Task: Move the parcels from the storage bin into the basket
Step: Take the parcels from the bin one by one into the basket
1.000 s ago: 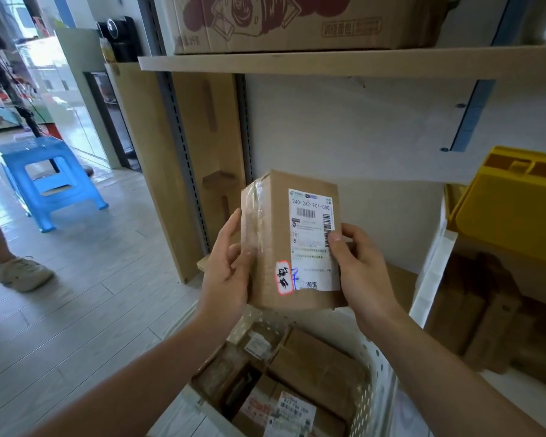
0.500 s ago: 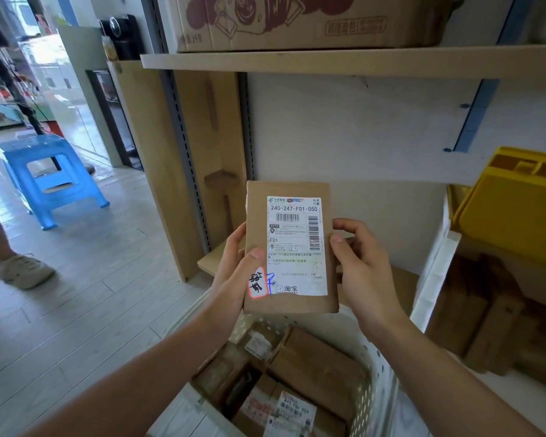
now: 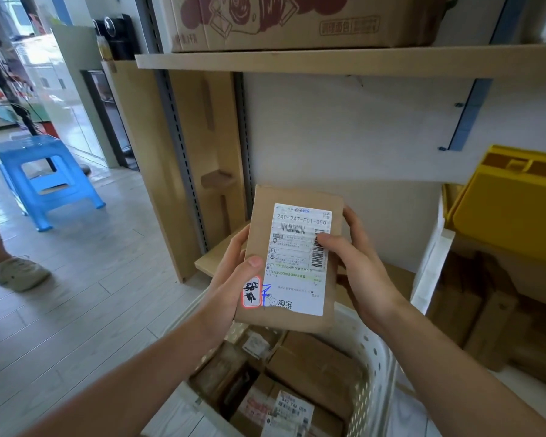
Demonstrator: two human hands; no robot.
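I hold a small brown cardboard parcel (image 3: 292,260) upright with its white shipping label facing me. My left hand (image 3: 230,279) grips its lower left edge, thumb on the front near a red-edged sticker. My right hand (image 3: 356,263) grips the right edge, thumb lying on the label's barcode. Directly below stands a white perforated basket (image 3: 372,357) that holds several brown parcels (image 3: 309,367). A yellow storage bin (image 3: 514,212) sits on the shelf at the right.
A wooden shelf board (image 3: 344,59) above carries a large printed carton (image 3: 297,22). More cardboard boxes (image 3: 486,313) sit under the yellow bin. A blue plastic stool (image 3: 44,181) stands on the floor at left, near a person's shoe (image 3: 16,272).
The parcel has turned from edge-on to label facing me and has sunk a little toward the basket. My right thumb has slid onto the label.
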